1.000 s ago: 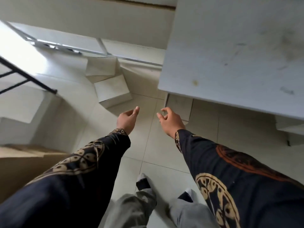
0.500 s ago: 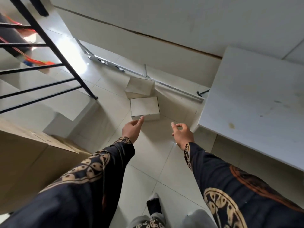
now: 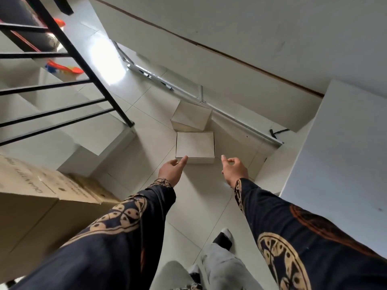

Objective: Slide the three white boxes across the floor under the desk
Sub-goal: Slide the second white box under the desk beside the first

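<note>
Pale tiles cover the floor point(image 3: 146, 114), which fills most of the head view and runs up to a white wall point(image 3: 251, 28) at the far side. A white tabletop point(image 3: 345, 147) takes up the right side, its near corner close to the right arm. On the left a staircase with a black railing point(image 3: 69, 49) climbs away, and a stack of brown cardboard cartons point(image 3: 37, 206) sits below it at the left edge. Two dark patterned sleeves point(image 3: 117, 227) reach forward from the bottom of the view.

Only two white boxes show. The nearer box point(image 3: 195, 145) lies flat on the floor, left of the tabletop and out in the open, its lid closed. The farther box point(image 3: 190, 116) sits just behind it, turned at an angle and seemingly touching its back edge, close to a metal rail point(image 3: 230, 118) along the wall.

The left hand point(image 3: 171, 170) is open, its fingers point(image 3: 183, 159) stretched to the front left corner of the nearer box; contact cannot be told. The right hand point(image 3: 233, 169) hovers just right of that box, fingers loosely curled and empty.
</note>
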